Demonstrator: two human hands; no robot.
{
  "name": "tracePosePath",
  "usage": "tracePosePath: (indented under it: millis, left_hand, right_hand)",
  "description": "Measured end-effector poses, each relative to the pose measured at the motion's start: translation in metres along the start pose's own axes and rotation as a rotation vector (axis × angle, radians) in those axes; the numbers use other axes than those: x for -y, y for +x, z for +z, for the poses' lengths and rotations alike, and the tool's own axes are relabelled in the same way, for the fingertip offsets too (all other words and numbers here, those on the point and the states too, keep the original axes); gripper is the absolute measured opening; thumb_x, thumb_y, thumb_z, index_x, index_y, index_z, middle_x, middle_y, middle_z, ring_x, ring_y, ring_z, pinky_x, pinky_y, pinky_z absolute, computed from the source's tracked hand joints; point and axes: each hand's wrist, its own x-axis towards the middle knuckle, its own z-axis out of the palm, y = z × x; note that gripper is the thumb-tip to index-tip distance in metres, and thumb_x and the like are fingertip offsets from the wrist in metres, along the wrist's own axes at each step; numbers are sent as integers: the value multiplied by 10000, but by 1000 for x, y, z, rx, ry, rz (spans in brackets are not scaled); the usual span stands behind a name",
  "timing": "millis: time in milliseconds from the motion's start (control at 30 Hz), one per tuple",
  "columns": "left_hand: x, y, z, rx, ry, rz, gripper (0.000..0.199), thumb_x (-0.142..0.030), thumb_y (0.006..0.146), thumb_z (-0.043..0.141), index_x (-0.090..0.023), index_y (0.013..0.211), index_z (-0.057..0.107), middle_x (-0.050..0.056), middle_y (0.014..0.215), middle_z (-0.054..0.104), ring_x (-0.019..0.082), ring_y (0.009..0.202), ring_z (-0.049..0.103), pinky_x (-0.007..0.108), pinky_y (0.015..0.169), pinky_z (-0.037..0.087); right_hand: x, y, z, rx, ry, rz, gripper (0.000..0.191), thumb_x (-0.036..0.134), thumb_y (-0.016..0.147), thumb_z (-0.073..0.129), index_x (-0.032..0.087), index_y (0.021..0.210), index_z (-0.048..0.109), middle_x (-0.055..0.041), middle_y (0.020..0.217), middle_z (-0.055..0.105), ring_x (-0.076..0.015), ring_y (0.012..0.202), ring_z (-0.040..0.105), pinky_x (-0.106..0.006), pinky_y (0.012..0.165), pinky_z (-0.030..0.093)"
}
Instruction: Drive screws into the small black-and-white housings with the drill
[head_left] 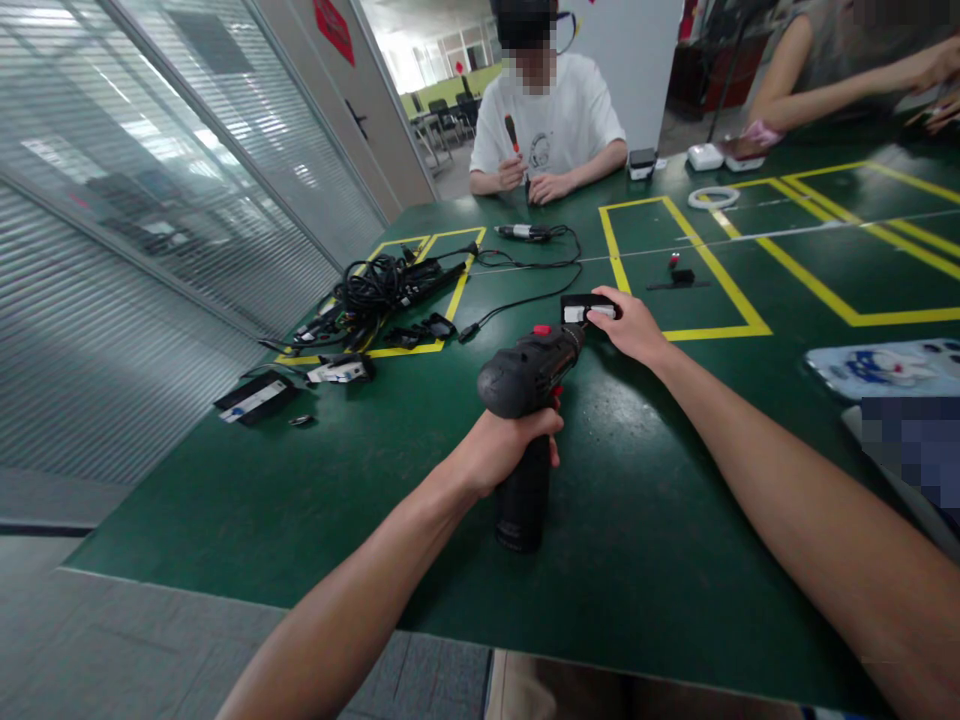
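My left hand (504,455) is wrapped round the grip of a black cordless drill (521,375) with red details. The drill points away from me and to the right, its battery end low over the green table. Its front end reaches a small black box with a white label (574,312), though I cannot make out whether the tip touches it. My right hand (626,325) pinches that box at its right end, just above or on the table. The box's far side is hidden.
A heap of black cables (382,290) lies left, near a black adapter with a white label (256,396). A phone in a patterned case (885,368) lies at right. Across the green table (337,520) sits a person holding a screwdriver (511,133); another person is at far right.
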Motion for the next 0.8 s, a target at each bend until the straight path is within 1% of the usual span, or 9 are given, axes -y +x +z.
tracePosePath:
  millis: [400,800]
  left_hand:
    - [-1,-1,0,3,3,10,198,-224,709,604,-160,875,519,-31,727,543,98,486,576,256,522,432]
    - [-1,0,0,-1,13,-6,191,-225,710,602,-151,861,511,-22,711,548,100,488,579,250,528,436]
  right_hand:
    - [1,-1,-1,9,5,4,409,343,822,612,235,1213,663,-57,1151,689,-275,1062,631,-443,960,481]
    - [0,0,0,-4,4,-3,424,332,814,624,207,1218,662,-84,1183,678,-268,1055,637,-428,965,480]
